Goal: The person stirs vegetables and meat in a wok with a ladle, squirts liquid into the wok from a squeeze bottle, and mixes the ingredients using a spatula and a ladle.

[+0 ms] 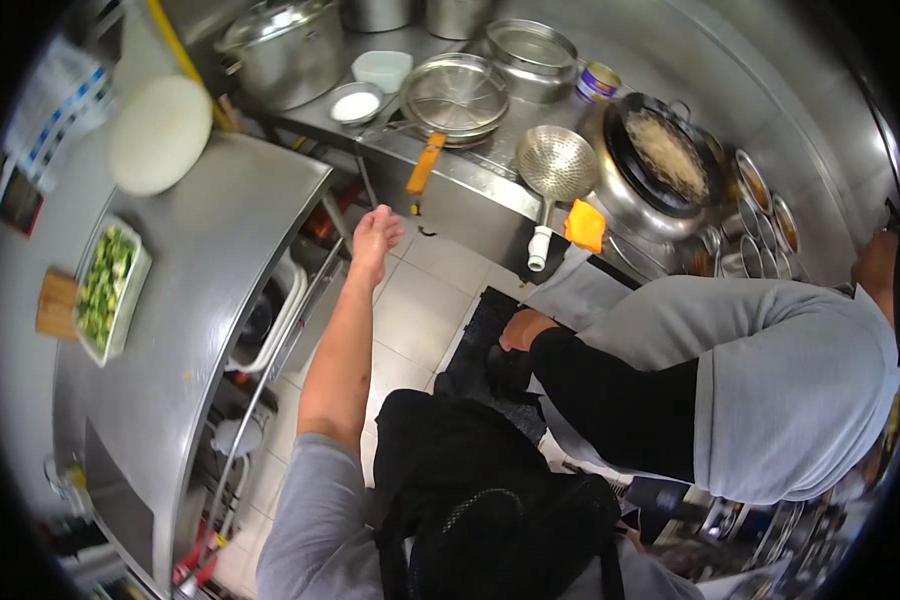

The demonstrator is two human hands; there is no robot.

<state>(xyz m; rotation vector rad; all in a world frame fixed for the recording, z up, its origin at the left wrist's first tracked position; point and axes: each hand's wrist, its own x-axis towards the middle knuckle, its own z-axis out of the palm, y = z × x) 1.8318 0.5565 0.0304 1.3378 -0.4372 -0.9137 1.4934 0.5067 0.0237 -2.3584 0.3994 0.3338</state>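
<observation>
My left hand [377, 240] is stretched forward over the floor, just off the right corner of the steel table [210, 230]. Its fingers are loosely bent and a little apart, with nothing visible between them. Nearest to it is the orange handle [427, 165] of a round wire strainer [454, 95], which rests on the steel counter [315, 125]; hand and handle do not touch. My right hand does not show. The perforated ladle [557, 163] lies farther right, its white-wrapped handle [539, 249] pointing toward me, beside an orange cloth [585, 226].
A co-worker in a grey shirt [800, 390] leans in close at right, their hand [525, 328] low near the black floor mat [480, 340]. A black wok [620, 150] with brownish contents stands behind. On the left table are a tray of chopped green vegetables [110, 285] and a white round lid [160, 135].
</observation>
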